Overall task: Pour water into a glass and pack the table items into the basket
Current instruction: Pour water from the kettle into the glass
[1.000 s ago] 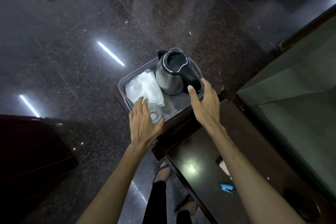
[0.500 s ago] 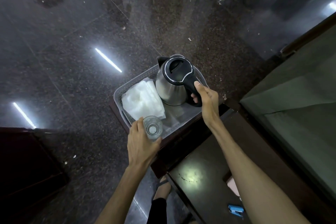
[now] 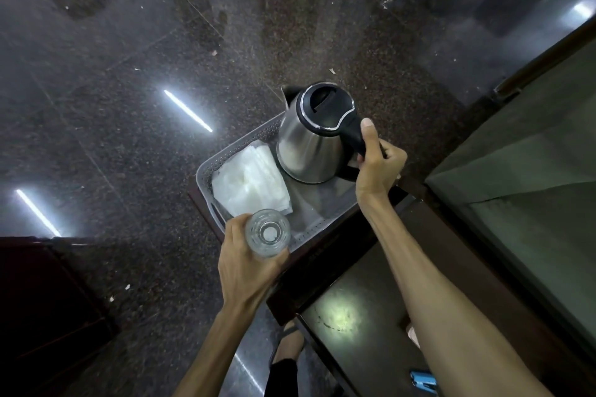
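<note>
1 kettle (image 3: 311,145), 1 glass (image 3: 267,233), 1 basket (image 3: 206,167), 2 hands

Bare forearms (image 3: 451,300), dark trousers (image 3: 280,377), sandal (image 3: 288,343).

Both hands (image 3: 379,167) clenched — arms outstretched

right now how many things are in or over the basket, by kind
kettle: 1, held by the right hand
glass: 1, held by the left hand
white folded cloth: 1, lying in the basket
total: 3
</note>
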A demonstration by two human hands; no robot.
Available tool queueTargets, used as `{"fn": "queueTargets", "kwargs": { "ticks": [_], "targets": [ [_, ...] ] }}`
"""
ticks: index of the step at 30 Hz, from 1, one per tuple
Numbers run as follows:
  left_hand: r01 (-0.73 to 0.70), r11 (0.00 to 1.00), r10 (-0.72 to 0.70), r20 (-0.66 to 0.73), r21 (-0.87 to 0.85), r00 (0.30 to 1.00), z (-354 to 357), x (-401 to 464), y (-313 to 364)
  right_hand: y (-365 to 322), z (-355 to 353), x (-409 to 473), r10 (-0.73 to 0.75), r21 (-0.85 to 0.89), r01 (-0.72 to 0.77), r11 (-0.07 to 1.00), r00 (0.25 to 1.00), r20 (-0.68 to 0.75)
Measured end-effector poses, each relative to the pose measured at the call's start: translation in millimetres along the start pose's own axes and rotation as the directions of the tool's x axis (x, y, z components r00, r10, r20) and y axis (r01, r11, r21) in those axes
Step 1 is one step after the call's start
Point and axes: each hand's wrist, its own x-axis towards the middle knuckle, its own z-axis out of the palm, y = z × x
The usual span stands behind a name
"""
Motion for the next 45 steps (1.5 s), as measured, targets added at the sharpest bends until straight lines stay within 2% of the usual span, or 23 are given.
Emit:
{"fn": "queueTargets", "kwargs": {
  "ticks": [4, 10, 13, 16, 24, 28, 32, 38, 45],
  "targets": [
    [-0.027, 0.997, 0.022, -0.074, -0.074, 0.997, -6.7, 1.8, 15.0, -36.9, -8.3, 2.8, -0.049, 0.071, 0.048, 0.996, 0.999, -0.001],
    [-0.196, 0.960, 0.153, -0.209, -0.202, 0.966, -10.9, 7.1, 54.0, -97.4, -50.9, -3.7, -0.101, 0.121, 0.097, 0.988, 0.994, 0.034],
    [-0.242, 0.930, 0.182, -0.225, -0.276, 0.957, -6.7, 14.3, 78.4, -120.6, -87.9, -8.5, -0.107, 0.120, 0.097, 0.988, 0.991, 0.081],
    [-0.285, 0.916, 0.241, -0.180, -0.282, 0.954, -2.5, 17.1, 100.3, -134.6, -131.7, -16.0, -0.108, 0.111, 0.095, 0.989, 0.987, 0.117],
    [-0.258, 0.915, 0.277, 0.018, -0.311, 0.961, 26.5, -3.4, 135.2, -138.6, -239.6, -43.4, -0.119, -0.118, 0.133, 0.984, 0.986, 0.120],
    [-0.289, 0.913, 0.320, 0.067, -0.288, 0.945, 47.0, -11.5, 137.7, -147.0, -265.8, -52.6, -0.145, -0.225, 0.194, 0.955, 0.966, 0.215],
    [-0.308, 0.913, 0.332, 0.052, -0.266, 0.942, 63.7, -18.6, 135.3, -160.7, -271.7, -61.3, -0.106, -0.320, 0.226, 0.920, 0.930, 0.352],
    [-0.333, 0.921, 0.351, 0.060, -0.202, 0.935, 81.4, -28.5, 115.8, -164.5, -271.7, -72.0, -0.008, -0.521, 0.240, 0.819, 0.913, 0.408],
    [-0.316, 0.932, 0.336, 0.098, -0.176, 0.937, 86.3, -40.3, 102.7, -176.6, -256.2, -76.3, 0.049, -0.666, 0.275, 0.694, 0.904, 0.425]
  ]
}}
